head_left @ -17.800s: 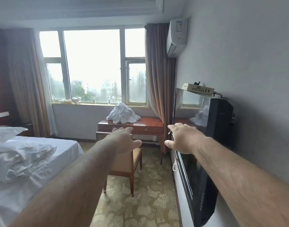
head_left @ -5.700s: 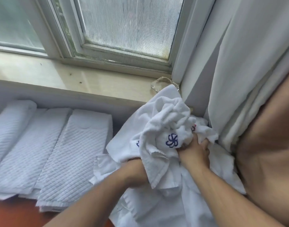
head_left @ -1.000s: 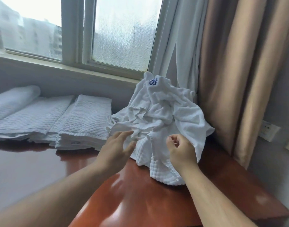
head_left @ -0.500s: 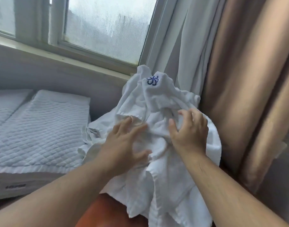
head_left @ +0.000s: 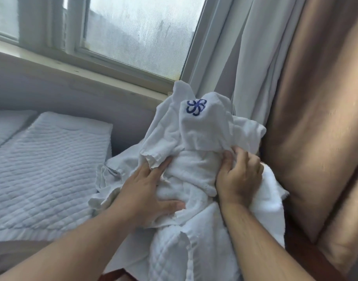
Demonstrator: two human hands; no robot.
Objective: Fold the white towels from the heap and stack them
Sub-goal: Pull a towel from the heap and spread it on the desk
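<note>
A heap of crumpled white towels rises against the curtain, one fold on top showing a blue flower emblem. My left hand lies on the heap's left side, fingertips tucked under a hanging towel edge, thumb stretched along the cloth. My right hand is on the heap's right side, its fingers curled into a fold of towel. To the left lies a stack of folded quilted white towels.
A white windowsill and frosted window run behind the towels. A sheer white curtain and a brown curtain hang close on the right. A strip of reddish wooden desk shows beside the heap.
Both hands have pressed further into the heap. My right hand's fingers, spread half a second ago, now curl into a fold. The view has moved closer.
</note>
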